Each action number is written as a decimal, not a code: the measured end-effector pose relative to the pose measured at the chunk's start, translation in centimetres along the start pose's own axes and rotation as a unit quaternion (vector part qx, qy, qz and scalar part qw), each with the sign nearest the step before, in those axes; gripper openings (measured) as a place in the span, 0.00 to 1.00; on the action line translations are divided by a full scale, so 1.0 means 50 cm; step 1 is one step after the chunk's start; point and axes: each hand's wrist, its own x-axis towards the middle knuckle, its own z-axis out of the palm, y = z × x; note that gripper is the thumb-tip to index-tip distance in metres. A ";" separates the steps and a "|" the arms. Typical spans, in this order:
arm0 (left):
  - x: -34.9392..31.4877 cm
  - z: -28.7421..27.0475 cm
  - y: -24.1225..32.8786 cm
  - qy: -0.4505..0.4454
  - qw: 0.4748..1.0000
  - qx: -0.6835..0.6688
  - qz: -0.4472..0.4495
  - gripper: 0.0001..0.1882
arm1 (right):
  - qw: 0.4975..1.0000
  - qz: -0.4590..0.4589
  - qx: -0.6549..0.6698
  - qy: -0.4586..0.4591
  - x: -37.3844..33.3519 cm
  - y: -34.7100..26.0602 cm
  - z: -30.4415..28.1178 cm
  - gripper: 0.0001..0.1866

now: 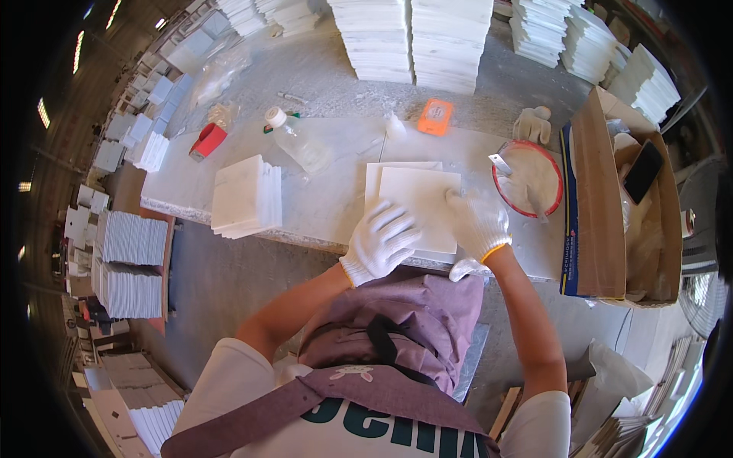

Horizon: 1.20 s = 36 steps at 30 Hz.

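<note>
Two square white stone tiles lie overlapped on the table in front of me, the upper tile [418,191] set slightly right of and nearer than the lower tile [372,179]. My left hand [383,240], in a white knitted glove, rests on their left side with its fingers stretched out flat. At the upper tile's right edge, my gloved right hand [481,225] is closed, its fingertips curled against the edge and partly hidden. Below its cuff a white rounded shape [467,269] shows at the table's front; I cannot tell whether it is a glove part.
Left on the table [328,202] stand a tile stack [246,195], a clear bottle [301,146] and a red object [208,141]. Rightward are an orange object [435,117], a red-rimmed bowl [528,177] of pale paste with a scraper, and a cardboard box [592,191] holding a phone [644,172].
</note>
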 end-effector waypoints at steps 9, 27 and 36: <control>0.000 0.011 -0.010 -0.001 1.000 -0.012 -0.003 0.19 | 0.997 0.069 -0.038 -0.025 0.021 -0.038 -0.021 0.08; -0.023 0.028 -0.015 0.036 0.998 -0.054 -0.024 0.18 | 0.967 0.136 -0.014 -0.214 -0.009 -0.067 -0.086 0.23; -0.025 0.031 -0.018 0.047 0.997 -0.051 -0.026 0.18 | 0.984 0.093 -0.050 -0.142 -0.002 -0.055 -0.049 0.17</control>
